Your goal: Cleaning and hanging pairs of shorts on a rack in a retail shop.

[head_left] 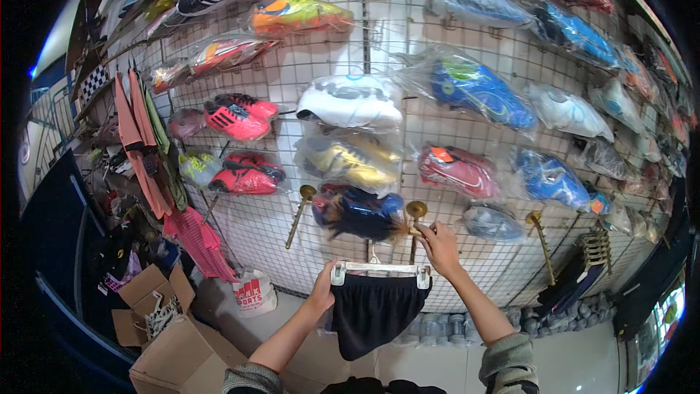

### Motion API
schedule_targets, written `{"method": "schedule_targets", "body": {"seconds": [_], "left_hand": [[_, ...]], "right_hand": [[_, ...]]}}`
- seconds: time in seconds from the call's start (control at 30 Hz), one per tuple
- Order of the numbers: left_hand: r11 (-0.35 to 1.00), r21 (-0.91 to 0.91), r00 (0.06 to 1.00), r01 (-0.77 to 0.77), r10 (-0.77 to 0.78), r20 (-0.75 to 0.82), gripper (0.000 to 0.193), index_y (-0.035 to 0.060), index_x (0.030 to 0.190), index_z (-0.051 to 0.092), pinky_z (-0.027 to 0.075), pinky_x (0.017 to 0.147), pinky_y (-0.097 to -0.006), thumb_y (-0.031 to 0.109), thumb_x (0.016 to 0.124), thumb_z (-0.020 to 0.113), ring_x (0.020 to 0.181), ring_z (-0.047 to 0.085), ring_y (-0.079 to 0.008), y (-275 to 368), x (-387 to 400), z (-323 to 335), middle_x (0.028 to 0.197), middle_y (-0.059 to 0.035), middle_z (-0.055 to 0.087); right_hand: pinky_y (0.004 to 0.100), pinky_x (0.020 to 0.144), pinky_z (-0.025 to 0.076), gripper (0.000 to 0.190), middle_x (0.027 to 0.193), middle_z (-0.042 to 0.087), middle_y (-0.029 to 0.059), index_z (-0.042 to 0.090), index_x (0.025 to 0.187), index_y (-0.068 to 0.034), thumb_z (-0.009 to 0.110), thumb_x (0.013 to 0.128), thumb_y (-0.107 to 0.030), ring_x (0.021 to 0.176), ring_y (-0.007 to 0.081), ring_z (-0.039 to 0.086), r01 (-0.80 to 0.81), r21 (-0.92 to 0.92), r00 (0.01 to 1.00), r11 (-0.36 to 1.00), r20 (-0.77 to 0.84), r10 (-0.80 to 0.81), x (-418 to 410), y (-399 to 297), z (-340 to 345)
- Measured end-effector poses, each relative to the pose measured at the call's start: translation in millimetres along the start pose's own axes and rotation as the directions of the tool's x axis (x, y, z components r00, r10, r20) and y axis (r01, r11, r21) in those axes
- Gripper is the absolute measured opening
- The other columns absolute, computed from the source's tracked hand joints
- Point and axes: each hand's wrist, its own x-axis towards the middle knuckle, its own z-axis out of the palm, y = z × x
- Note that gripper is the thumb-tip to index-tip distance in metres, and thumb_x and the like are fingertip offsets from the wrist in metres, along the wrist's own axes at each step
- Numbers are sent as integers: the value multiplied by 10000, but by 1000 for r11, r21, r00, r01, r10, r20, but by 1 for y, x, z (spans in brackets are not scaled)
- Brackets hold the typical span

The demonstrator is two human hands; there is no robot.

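Note:
My left hand (322, 289) grips the left end of a white plastic clip hanger (380, 267). Black shorts (377, 312) hang from its two clips in front of me. Between the fingers of my right hand (442, 247) is the handle of a feather duster (366, 219), a little above the hanger's right end. Its dark, brown-tipped feathers look blurred and lie in front of bagged blue and red shoes (391, 203), partly hiding them. Just above my right hand, a brass-coloured display arm (416, 209) sticks out from the wire grid wall (339, 251).
Plastic-wrapped sports shoes (355, 101) cover the grid. More display arms (299, 213) project on both sides, one holding dark garments (574, 279). Pink clothing (199, 241) hangs at left. Below stand open cardboard boxes (180, 355), white hangers (161, 309), a printed bag (255, 295) and grey dumbbells (454, 328).

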Motion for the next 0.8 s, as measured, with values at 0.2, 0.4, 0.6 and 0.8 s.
{"method": "schedule_targets", "body": {"seconds": [0.2,0.4,0.6,0.8], "left_hand": [[996,91,998,0,5,-57,398,-18,1078,546,468,867,-353,319,902,427,912,620,-289,50,10,-22,983,-203,634],[998,68,998,10,-6,-61,415,-26,1089,540,464,870,-349,327,897,434,928,616,-294,67,15,-27,992,-200,635],[997,76,997,35,-29,-74,414,5,1096,543,457,872,-351,351,903,421,927,611,-284,70,4,-24,1011,-190,634],[998,58,999,-15,17,-48,428,13,1092,545,452,884,-357,374,907,407,945,603,-274,53,0,-5,1010,-184,635]], "right_hand": [[422,737,374,247,901,494,136,591,1031,-94,586,812,-209,860,310,476,-60,45,998,997,8,60,82,-9,82],[485,719,382,261,911,584,224,592,938,-30,605,788,-244,878,399,509,-61,24,997,998,-52,63,113,1,148],[446,767,351,251,934,565,171,615,925,-46,599,797,-261,921,331,473,-135,-91,991,987,1,136,105,-10,130],[379,722,350,224,858,565,115,641,897,-47,594,821,-253,845,268,493,-176,165,966,970,-162,203,59,-5,70]]}}
